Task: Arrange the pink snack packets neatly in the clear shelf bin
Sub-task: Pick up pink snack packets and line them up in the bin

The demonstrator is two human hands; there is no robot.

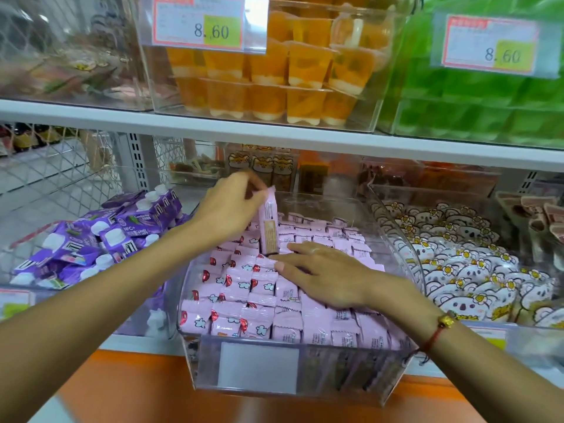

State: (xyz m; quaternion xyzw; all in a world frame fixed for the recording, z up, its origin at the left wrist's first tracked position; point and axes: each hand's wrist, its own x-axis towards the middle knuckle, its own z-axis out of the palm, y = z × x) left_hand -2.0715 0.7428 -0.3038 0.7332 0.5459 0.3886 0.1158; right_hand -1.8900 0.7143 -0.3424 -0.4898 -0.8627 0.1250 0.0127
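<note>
1. Fronting the scene, the clear shelf bin [305, 366] juts past the front edge of the shelf, with a blank white label holder [258, 367] on its front wall.
2. Pink snack packets [244, 312] fill the bin in rows from its front wall to its back; those toward the left wall show red and white print, those toward the right show plain backs.
3. The right hand [325, 277] lies flat on the packets near the bin's middle, fingers straight and pressing down, grasping nothing. A red cord bracelet [439, 329] with a gold bead circles that wrist.
4. The left hand [232, 206] reaches over the bin's left wall and pinches the top of one pink packet [269, 222], which stands upright with its lower end touching the rows, just beyond the right fingertips.
5. Purple pouches [100, 236] with white caps lie heaped in the bin to the left; koala-print packets [457, 264] fill the bin to the right.
6. On the shelf above, orange jelly cups [274, 83] sit stacked in a clear bin carrying a price tag [200, 21] reading 8.60.
</note>
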